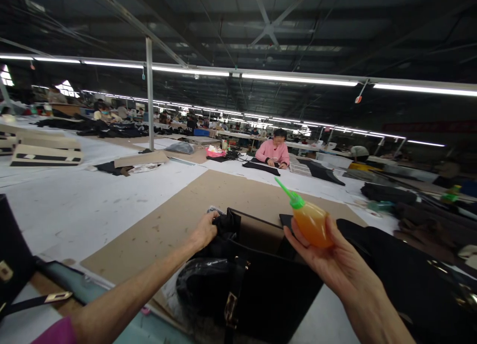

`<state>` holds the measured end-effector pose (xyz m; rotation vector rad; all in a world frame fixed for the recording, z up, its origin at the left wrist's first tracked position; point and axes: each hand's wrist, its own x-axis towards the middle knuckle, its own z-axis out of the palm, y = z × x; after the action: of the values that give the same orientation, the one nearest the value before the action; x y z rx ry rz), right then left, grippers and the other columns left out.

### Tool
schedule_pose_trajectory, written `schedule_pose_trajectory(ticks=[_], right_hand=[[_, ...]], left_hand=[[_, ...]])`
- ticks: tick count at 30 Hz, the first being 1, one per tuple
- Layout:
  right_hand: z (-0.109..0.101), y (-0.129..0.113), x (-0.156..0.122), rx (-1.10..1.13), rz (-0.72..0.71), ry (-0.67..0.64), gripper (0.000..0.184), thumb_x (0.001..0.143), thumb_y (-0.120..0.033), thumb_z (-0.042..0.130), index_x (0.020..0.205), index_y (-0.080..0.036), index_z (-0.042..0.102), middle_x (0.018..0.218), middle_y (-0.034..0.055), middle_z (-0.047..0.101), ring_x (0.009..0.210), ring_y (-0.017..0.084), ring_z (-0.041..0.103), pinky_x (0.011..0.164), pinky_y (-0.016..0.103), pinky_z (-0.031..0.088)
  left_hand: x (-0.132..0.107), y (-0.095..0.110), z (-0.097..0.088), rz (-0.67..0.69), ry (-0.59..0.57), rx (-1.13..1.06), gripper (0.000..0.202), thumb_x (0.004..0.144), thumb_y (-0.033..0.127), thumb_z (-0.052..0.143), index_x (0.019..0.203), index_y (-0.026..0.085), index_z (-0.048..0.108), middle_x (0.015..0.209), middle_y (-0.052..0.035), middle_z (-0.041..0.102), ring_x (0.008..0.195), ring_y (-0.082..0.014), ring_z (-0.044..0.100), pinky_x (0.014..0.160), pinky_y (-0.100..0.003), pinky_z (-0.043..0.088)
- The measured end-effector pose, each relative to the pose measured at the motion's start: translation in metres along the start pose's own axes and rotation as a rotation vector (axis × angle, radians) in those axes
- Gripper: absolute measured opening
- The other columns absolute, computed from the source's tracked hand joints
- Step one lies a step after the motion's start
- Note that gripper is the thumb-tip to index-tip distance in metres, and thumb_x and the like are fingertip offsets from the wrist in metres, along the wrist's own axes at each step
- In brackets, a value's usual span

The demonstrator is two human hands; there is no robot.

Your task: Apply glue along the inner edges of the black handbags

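A black handbag (276, 289) with gold-toned hardware stands in front of me, its top open and a brown lining showing. My left hand (204, 230) grips the bunched black fabric (226, 225) at the bag's left upper edge. In my right hand (331, 254) is a squeeze bottle (312, 224) of amber liquid, with a green cap and a long green nozzle pointing up and left. That hand is above the bag's right side. Clear plastic wraps the bag's handle (203, 279).
Brown board (156, 230) covers part of the white table (48, 220). Other black bags flank me at left (11, 254) and right (402, 274). Across the table a person in pink (274, 151) handles black pieces. A metal post (149, 96) rises at the left.
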<state>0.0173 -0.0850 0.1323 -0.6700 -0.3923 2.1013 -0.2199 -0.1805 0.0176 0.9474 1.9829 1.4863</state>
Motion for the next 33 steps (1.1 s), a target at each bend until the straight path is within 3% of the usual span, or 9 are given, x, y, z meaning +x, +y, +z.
schedule_pose_trajectory(ticks=[6, 9, 12, 15, 19, 21, 24, 28, 33], right_hand=[[0.0, -0.001, 0.002, 0.0, 0.004, -0.012, 0.016, 0.096, -0.021, 0.045, 0.098, -0.016, 0.061, 0.107, 0.014, 0.062, 0.094, 0.03, 0.063, 0.075, 0.06, 0.051], [-0.003, -0.001, 0.006, -0.008, 0.006, -0.02, 0.016, 0.096, -0.021, 0.044, 0.098, -0.017, 0.06, 0.108, 0.0135, 0.061, 0.096, 0.03, 0.062, 0.077, 0.06, 0.05], [-0.008, 0.0, 0.011, -0.019, -0.009, -0.069, 0.016, 0.095, -0.019, 0.045, 0.099, -0.02, 0.06, 0.11, 0.0113, 0.061, 0.099, 0.031, 0.061, 0.08, 0.061, 0.048], [-0.012, 0.0, 0.013, -0.027, -0.024, -0.102, 0.015, 0.094, -0.018, 0.047, 0.101, -0.021, 0.059, 0.11, 0.0104, 0.06, 0.101, 0.031, 0.06, 0.082, 0.062, 0.047], [-0.01, 0.0, 0.01, -0.021, -0.015, -0.082, 0.018, 0.094, -0.016, 0.044, 0.106, -0.019, 0.057, 0.113, 0.0135, 0.058, 0.103, 0.033, 0.059, 0.081, 0.061, 0.048], [-0.007, 0.0, 0.008, -0.017, -0.015, -0.052, 0.02, 0.094, -0.015, 0.042, 0.109, -0.018, 0.056, 0.115, 0.0159, 0.057, 0.103, 0.033, 0.059, 0.078, 0.061, 0.049], [-0.005, 0.001, 0.005, -0.008, -0.02, -0.041, 0.019, 0.094, -0.014, 0.042, 0.108, -0.017, 0.055, 0.116, 0.0167, 0.057, 0.104, 0.034, 0.058, 0.076, 0.062, 0.049], [-0.006, 0.002, 0.003, 0.029, -0.008, -0.058, 0.015, 0.092, -0.012, 0.046, 0.099, -0.018, 0.059, 0.117, 0.0161, 0.057, 0.107, 0.037, 0.055, 0.075, 0.063, 0.048], [-0.008, 0.003, -0.005, 0.086, 0.038, -0.107, 0.01, 0.09, -0.013, 0.053, 0.093, -0.016, 0.062, 0.115, 0.0167, 0.059, 0.108, 0.039, 0.055, 0.077, 0.06, 0.05]], left_hand=[[0.009, -0.016, 0.005, 0.105, -0.088, -0.358, 0.017, 0.062, 0.023, 0.053, 0.078, 0.018, 0.051, 0.065, 0.0031, 0.052, 0.06, -0.0115, 0.051, 0.057, -0.022, 0.042], [0.007, -0.017, -0.003, 0.126, -0.163, -0.369, 0.021, 0.061, 0.018, 0.047, 0.081, 0.019, 0.052, 0.065, 0.0041, 0.051, 0.061, -0.0109, 0.05, 0.056, -0.021, 0.04], [0.003, -0.012, -0.007, 0.149, -0.208, -0.38, 0.02, 0.069, 0.026, 0.052, 0.088, 0.02, 0.052, 0.075, 0.0032, 0.056, 0.071, -0.013, 0.054, 0.064, -0.023, 0.043], [0.002, -0.003, -0.004, 0.159, -0.137, -0.217, 0.035, 0.067, 0.041, 0.064, 0.091, 0.02, 0.051, 0.079, 0.0018, 0.058, 0.077, -0.0165, 0.057, 0.069, -0.026, 0.044], [0.004, 0.008, 0.001, 0.107, 0.054, 0.238, 0.047, 0.052, 0.046, 0.076, 0.083, 0.02, 0.052, 0.073, 0.0007, 0.057, 0.073, -0.02, 0.057, 0.061, -0.027, 0.04], [0.006, 0.011, 0.003, 0.091, 0.106, 0.381, 0.045, 0.051, 0.046, 0.076, 0.081, 0.02, 0.054, 0.073, -0.001, 0.059, 0.073, -0.0215, 0.058, 0.06, -0.028, 0.039], [0.008, 0.013, 0.007, 0.097, 0.101, 0.462, 0.025, 0.061, 0.04, 0.068, 0.072, 0.02, 0.057, 0.069, -0.0018, 0.059, 0.072, -0.0216, 0.058, 0.06, -0.028, 0.036], [0.013, 0.004, 0.01, 0.035, 0.068, 0.284, 0.019, 0.068, 0.029, 0.057, 0.054, 0.019, 0.049, 0.053, 0.0005, 0.047, 0.063, -0.0195, 0.054, 0.059, -0.028, 0.034], [0.016, -0.01, 0.008, 0.001, -0.102, 0.068, 0.011, 0.066, 0.028, 0.055, 0.065, 0.017, 0.057, 0.058, 0.001, 0.055, 0.057, -0.0157, 0.054, 0.056, -0.026, 0.041]])
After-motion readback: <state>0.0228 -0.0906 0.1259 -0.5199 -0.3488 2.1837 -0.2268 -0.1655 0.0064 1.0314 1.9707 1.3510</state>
